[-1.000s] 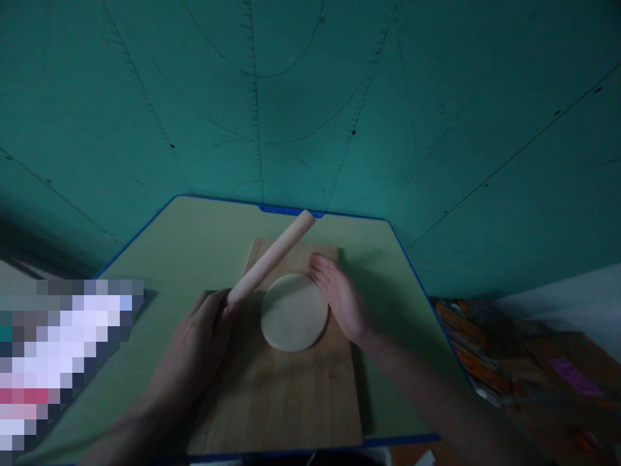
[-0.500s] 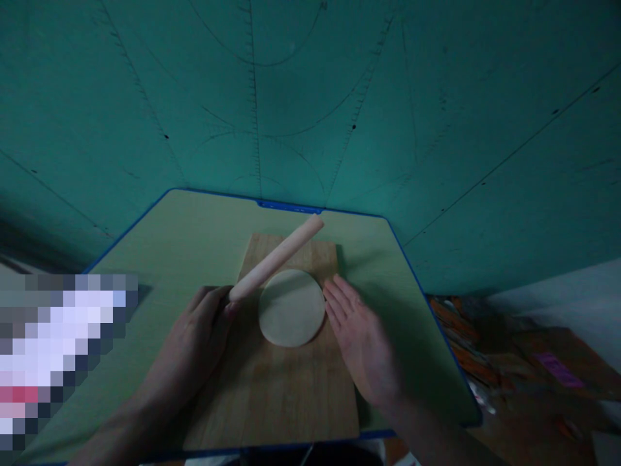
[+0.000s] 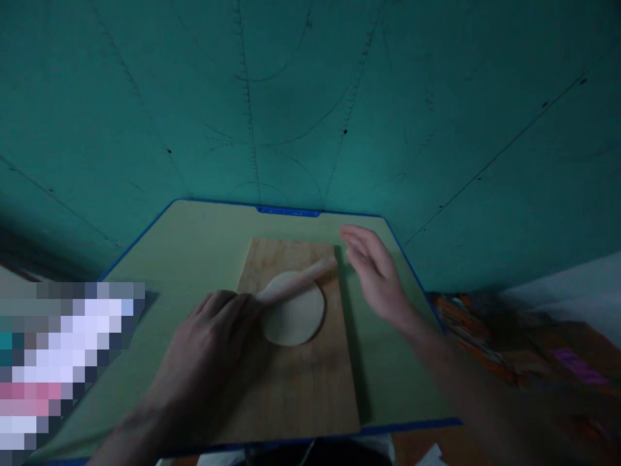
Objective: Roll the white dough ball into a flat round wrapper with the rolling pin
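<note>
A pale wooden rolling pin [image 3: 301, 278] slants over a flat round sheet of dough [image 3: 294, 320]. My left hand [image 3: 213, 330] is closed round the pin's near end, at the dough's left side. The dough lies on a wooden cutting board [image 3: 291, 395]. My right hand [image 3: 376, 272] is raised just right of the pin's far end, apart from it. Its fingers are extended and nothing is in them. Whether the pin presses on the dough I cannot tell.
The board rests on a light green table [image 3: 204, 239] with a blue edge. A green wall [image 3: 291, 97] with drawn lines stands behind it. A pixelated bright object [image 3: 72, 343] is at the left. Cardboard [image 3: 543, 343] and other items lie low at the right.
The rolling pin has come down from its raised tilt to lie lower across the dough. My right hand has left the dough's right edge and moved up and to the right.
</note>
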{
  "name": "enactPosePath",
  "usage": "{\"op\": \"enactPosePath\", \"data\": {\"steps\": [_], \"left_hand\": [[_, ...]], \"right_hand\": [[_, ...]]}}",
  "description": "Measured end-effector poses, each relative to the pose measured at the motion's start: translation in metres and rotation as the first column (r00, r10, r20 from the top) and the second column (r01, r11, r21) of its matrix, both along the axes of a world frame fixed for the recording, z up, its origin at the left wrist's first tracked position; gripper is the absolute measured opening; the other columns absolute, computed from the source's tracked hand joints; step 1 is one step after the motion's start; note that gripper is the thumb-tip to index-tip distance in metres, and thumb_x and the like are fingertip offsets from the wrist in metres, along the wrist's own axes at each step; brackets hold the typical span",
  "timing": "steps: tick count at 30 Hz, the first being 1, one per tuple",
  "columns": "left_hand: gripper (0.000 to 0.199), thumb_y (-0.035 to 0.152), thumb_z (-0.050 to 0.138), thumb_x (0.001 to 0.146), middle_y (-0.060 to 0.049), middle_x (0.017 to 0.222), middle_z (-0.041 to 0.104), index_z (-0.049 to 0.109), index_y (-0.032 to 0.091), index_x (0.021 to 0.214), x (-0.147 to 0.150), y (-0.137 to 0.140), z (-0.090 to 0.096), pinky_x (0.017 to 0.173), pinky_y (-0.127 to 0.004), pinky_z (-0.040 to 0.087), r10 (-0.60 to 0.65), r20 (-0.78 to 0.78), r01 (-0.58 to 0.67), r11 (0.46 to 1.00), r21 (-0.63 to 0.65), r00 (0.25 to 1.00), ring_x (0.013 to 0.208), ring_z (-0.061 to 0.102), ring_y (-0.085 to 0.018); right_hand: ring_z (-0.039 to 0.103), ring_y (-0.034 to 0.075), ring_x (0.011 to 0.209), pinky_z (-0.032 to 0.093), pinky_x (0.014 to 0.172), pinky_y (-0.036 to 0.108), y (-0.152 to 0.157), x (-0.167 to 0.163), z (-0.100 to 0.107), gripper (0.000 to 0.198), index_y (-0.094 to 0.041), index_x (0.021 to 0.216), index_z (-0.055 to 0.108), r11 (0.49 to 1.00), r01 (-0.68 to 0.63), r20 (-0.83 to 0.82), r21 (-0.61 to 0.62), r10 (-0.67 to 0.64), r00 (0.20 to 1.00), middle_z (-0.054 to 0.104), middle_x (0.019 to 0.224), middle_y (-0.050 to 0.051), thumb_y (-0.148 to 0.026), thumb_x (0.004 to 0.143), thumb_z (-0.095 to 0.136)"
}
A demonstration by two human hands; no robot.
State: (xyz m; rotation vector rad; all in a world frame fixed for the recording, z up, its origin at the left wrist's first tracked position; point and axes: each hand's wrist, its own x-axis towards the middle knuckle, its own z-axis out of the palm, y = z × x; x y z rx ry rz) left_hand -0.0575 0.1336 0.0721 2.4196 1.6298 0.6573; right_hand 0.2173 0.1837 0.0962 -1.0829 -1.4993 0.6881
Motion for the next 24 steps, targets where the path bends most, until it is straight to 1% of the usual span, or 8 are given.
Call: {"op": "enactPosePath", "data": {"steps": [2,6,10,13,16,18,22,24], "left_hand": [[0.041,0.044,0.035,0.1,-0.008,0.102,0.069,0.07,0.024,0.106,-0.003,-0.002,0.002,0.073,-0.036,0.056,-0.032,-0.067,0.035,0.999,0.039,0.997,0.086,0.067,-0.024],[0.032,0.033,0.04,0.093,-0.01,0.103,0.069,0.069,0.023,0.104,-0.019,0.003,0.007,0.064,-0.033,0.055,-0.031,-0.139,0.034,0.999,0.017,0.99,0.083,0.07,-0.024],[0.031,0.037,0.04,0.094,-0.009,0.093,0.067,0.066,0.02,0.095,-0.024,0.007,0.008,0.053,-0.03,0.05,-0.021,-0.161,0.009,0.997,-0.075,0.987,0.065,0.067,-0.02],[0.038,0.045,0.036,0.098,-0.009,0.088,0.066,0.064,0.02,0.095,-0.018,0.004,0.003,0.059,-0.033,0.055,-0.025,-0.186,0.012,0.998,-0.067,0.982,0.068,0.067,-0.022],[0.045,0.048,0.034,0.101,-0.015,0.112,0.069,0.061,0.018,0.12,-0.011,-0.001,-0.004,0.078,-0.044,0.059,-0.032,-0.252,0.047,0.997,0.056,0.967,0.096,0.069,-0.031],[0.05,0.048,0.032,0.101,-0.019,0.125,0.066,0.055,0.015,0.131,-0.004,-0.008,-0.008,0.084,-0.049,0.059,0.002,-0.313,0.038,0.992,0.123,0.95,0.113,0.066,-0.036],[0.059,0.05,0.034,0.101,-0.026,0.135,0.061,0.046,0.006,0.138,0.017,-0.029,-0.009,0.089,-0.05,0.06,0.133,-0.356,-0.062,0.977,0.203,0.925,0.128,0.058,-0.041],[0.058,0.045,0.036,0.1,-0.027,0.141,0.056,0.042,0.006,0.143,0.029,-0.041,-0.007,0.091,-0.051,0.059,0.136,-0.368,-0.061,0.976,0.208,0.92,0.131,0.055,-0.041]], "right_hand": [[0.054,0.022,0.13,0.039,0.114,0.039,0.037,-0.012,-0.003,0.032,-0.019,0.125,0.06,0.997,-0.028,0.278,0.077,0.005,0.96,0.062,0.135,0.012,-0.033,0.098,0.05],[0.054,0.021,0.128,0.041,0.109,0.033,0.084,-0.054,-0.012,0.032,-0.016,0.124,0.061,1.0,-0.013,0.669,0.008,0.004,0.743,0.061,0.133,0.013,-0.028,0.103,0.04],[0.057,0.024,0.122,0.045,0.103,0.036,0.091,-0.091,-0.015,0.038,-0.017,0.123,0.061,0.997,-0.058,0.825,-0.048,0.072,0.56,0.063,0.131,0.013,-0.034,0.105,0.033],[0.056,0.03,0.125,0.04,0.108,0.045,0.086,-0.101,-0.014,0.038,-0.016,0.123,0.063,0.995,-0.062,0.876,-0.078,0.098,0.471,0.061,0.134,0.017,-0.037,0.102,0.039],[0.043,0.033,0.14,0.025,0.12,0.049,0.078,-0.098,-0.012,0.045,-0.013,0.134,0.059,0.988,-0.061,0.878,-0.144,0.156,0.452,0.046,0.153,0.019,-0.034,0.096,0.046],[0.033,0.033,0.147,0.016,0.123,0.049,0.072,-0.091,-0.012,0.052,-0.012,0.141,0.054,0.979,-0.07,0.865,-0.193,0.203,0.459,0.036,0.16,0.017,-0.033,0.095,0.047],[0.024,0.033,0.151,0.009,0.125,0.051,0.053,-0.073,-0.014,0.06,-0.009,0.149,0.047,0.979,-0.089,0.861,-0.186,0.206,0.465,0.029,0.163,0.017,-0.032,0.094,0.049],[0.021,0.033,0.152,0.008,0.125,0.051,0.043,-0.063,-0.017,0.061,-0.009,0.15,0.045,0.981,-0.104,0.861,-0.163,0.193,0.471,0.028,0.164,0.016,-0.031,0.094,0.049]]}}
